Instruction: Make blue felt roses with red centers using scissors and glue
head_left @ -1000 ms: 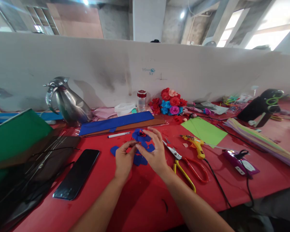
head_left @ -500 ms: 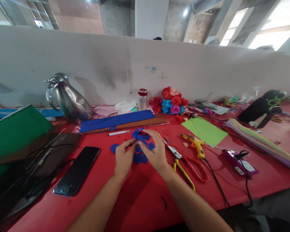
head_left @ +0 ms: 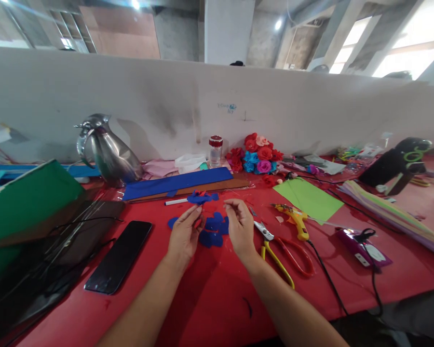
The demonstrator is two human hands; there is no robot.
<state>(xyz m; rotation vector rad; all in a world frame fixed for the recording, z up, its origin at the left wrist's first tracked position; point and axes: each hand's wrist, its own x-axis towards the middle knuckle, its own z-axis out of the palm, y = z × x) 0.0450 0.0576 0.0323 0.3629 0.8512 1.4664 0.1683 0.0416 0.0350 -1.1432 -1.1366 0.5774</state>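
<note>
My left hand [head_left: 186, 232] pinches the underside of a paper flower [head_left: 201, 197] with blue outer petals and some red at its centre. The flower is held up, tilted, above the table. To its right, my right hand [head_left: 240, 225] is apart from the flower, with thumb and fingertips pressed together. Whatever sits between those fingertips, if anything, is too small to make out. Between and below the hands lie several loose blue petals [head_left: 210, 238] on the red table [head_left: 206, 294]. Scissors [head_left: 269, 240] with one red and one yellow handle rest right of my right hand.
A yellow glue gun [head_left: 297, 222] and green sheet [head_left: 309, 197] lie to the right, near a purple power box [head_left: 363, 248] with cords. A phone [head_left: 119, 258] is at left. Behind are a steel jug [head_left: 114, 154], blue strip [head_left: 181, 182], jar [head_left: 215, 153] and flower bunch [head_left: 262, 154].
My hands, close together at the flower before, have moved apart. The right hand has left the flower; the left has tilted it so it shows more from the side. The view has shifted slightly.
</note>
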